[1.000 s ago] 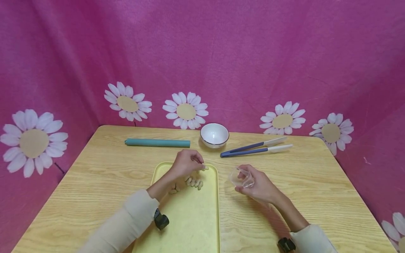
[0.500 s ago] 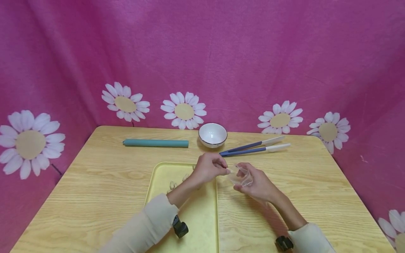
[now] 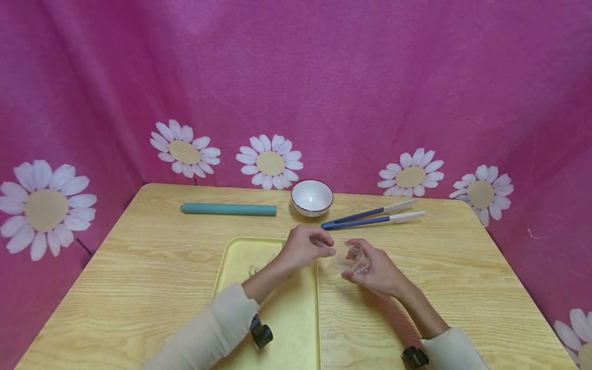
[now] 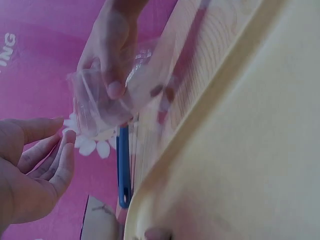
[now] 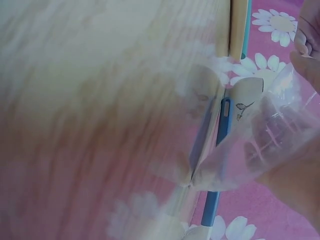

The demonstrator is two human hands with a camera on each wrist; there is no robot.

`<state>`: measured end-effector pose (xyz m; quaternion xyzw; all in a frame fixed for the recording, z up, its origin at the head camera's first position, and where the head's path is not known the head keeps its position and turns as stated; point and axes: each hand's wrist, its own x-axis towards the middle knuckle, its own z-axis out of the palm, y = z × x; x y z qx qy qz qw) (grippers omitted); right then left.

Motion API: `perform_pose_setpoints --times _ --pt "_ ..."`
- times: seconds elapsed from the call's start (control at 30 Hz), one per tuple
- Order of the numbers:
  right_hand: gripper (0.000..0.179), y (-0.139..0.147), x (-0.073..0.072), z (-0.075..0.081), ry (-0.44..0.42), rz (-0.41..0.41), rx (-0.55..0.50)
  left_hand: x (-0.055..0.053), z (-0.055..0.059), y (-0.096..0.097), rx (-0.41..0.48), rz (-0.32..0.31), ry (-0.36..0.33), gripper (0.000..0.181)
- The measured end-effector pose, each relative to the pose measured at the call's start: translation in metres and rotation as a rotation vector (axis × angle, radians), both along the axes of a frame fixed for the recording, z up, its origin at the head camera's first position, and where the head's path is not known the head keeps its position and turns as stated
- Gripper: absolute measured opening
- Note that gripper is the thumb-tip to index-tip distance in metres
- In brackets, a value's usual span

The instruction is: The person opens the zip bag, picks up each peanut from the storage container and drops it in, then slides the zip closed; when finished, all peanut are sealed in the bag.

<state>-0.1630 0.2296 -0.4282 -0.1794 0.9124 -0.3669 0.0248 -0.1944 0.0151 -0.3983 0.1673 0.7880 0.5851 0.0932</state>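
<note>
My right hand (image 3: 373, 270) holds a clear, creased plastic bag (image 4: 95, 107) over the table, its mouth turned toward the left hand. Fingers of the right hand show through the film in the right wrist view. At the bag's mouth is my left hand (image 3: 306, 247), its thumb and fingers gently bent with a small gap between the tips and nothing seen between them. Below the left forearm lies a yellow tray (image 3: 291, 329). Several peanuts (image 3: 252, 270) lie near its far end, partly hidden by the left hand and wrist.
Beyond the tray stands a white bowl (image 3: 312, 198) with a dark rim. Blue-and-white tongs (image 3: 361, 222) lie to its right, close behind the hands. A green rod (image 3: 228, 209) lies at the back left. A pink flowered curtain (image 3: 347, 92) borders the table.
My left hand has moved right from above the peanuts to the bag's mouth, and its pinched peanut is no longer visible. The fingertips have parted slightly. My right hand has stayed in place.
</note>
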Motion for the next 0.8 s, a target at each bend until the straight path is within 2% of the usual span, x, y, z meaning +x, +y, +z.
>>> perform_pose_setpoints --times 0.23,0.5,0.8 --pt "0.067 -0.002 0.001 0.000 -0.017 -0.035 0.004 -0.011 -0.003 -0.025 -0.041 0.042 -0.021 0.012" --pt "0.066 -0.002 0.001 -0.001 -0.005 -0.053 -0.026 -0.031 -0.021 -0.054 -0.145 0.138 -0.012 0.014" --pt "0.065 -0.001 -0.001 -0.004 -0.004 -0.047 -0.032 -0.036 -0.032 -0.062 -0.328 0.252 0.040 0.011"
